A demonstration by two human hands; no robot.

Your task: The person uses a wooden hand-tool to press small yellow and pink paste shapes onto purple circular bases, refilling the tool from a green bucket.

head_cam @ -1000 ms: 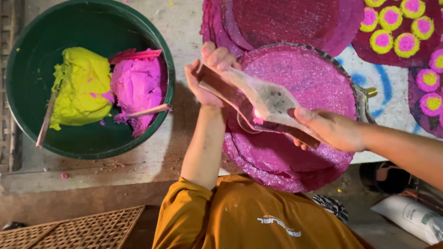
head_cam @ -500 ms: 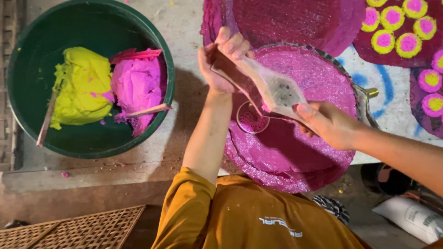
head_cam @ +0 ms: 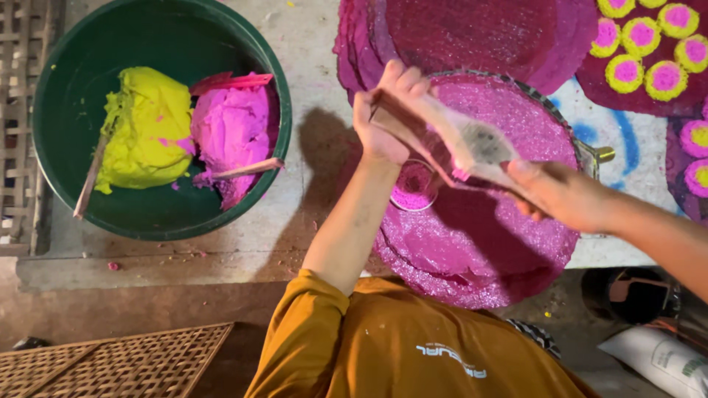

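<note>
My left hand (head_cam: 380, 121) and my right hand (head_cam: 560, 195) each grip one end of a clear plastic sheet (head_cam: 476, 144) with a brown edge. They hold it stretched and tilted above a stack of glittery pink round discs (head_cam: 509, 243). Under the sheet, a small round ring filled with pink paste (head_cam: 413, 188) sits on the top disc. The stack rests on a round metal-rimmed tray (head_cam: 590, 151), mostly hidden by the discs.
A green basin (head_cam: 51, 88) at the left holds yellow dough (head_cam: 144, 125), pink dough (head_cam: 232, 129) and two wooden sticks (head_cam: 247, 169). More dark pink discs (head_cam: 472, 29) and yellow-and-pink rounds (head_cam: 641, 44) lie at the back. A woven mat (head_cam: 110, 365) and a white sack (head_cam: 656, 361) lie below.
Both hands have raised the plastic sheet and shifted it to the right and away from me. The small ring under it now shows filled with pink.
</note>
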